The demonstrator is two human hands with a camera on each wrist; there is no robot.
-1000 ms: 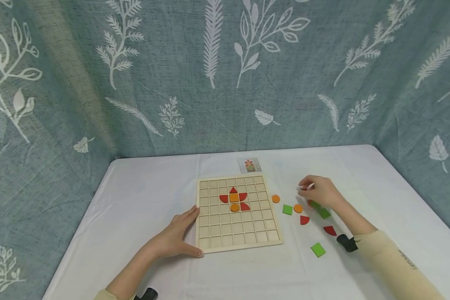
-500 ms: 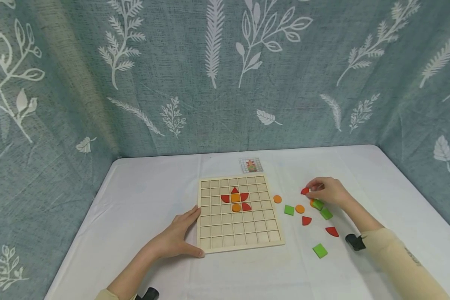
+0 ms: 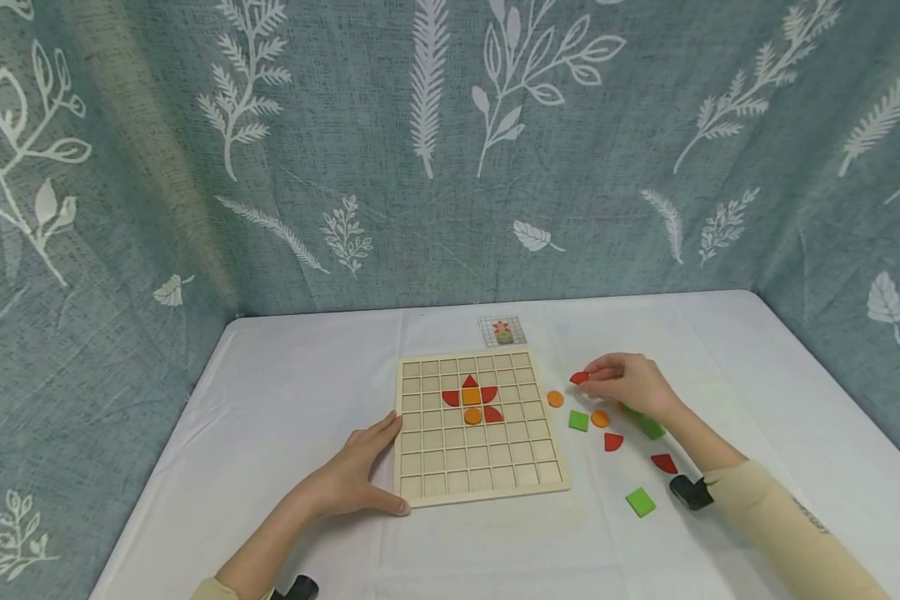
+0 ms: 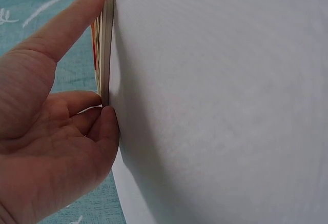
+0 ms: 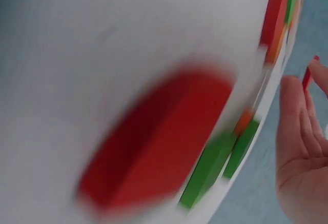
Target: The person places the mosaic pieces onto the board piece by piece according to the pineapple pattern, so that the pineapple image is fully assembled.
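Observation:
In the head view my left hand (image 3: 352, 475) rests at the left edge of a wooden grid board (image 3: 435, 462), fingers along the side and thumb at the near corner. The left wrist view shows that hand's thumb and fingertips against the board's edge (image 4: 106, 55). My right hand (image 3: 632, 385) pinches a red quarter-circle piece (image 3: 579, 378) between thumb and fingers, right of the board. On the board lie an orange square (image 3: 470, 397), an orange disc (image 3: 472, 416), a red triangle (image 3: 470, 381) and several red quarter-circles (image 3: 492, 413).
Loose on the white table (image 3: 307, 358) lie orange discs (image 3: 555, 399), green squares (image 3: 641, 502) and red quarter-circles (image 3: 663, 463). Some are partly hidden under my right hand. A small picture card (image 3: 502, 331) lies behind the board. A patterned curtain (image 3: 390, 217) hangs behind and beside the table.
My right hand has picked the red quarter-circle up near the loose pieces and moved left with it, toward the board. The left hand stays in place at the board.

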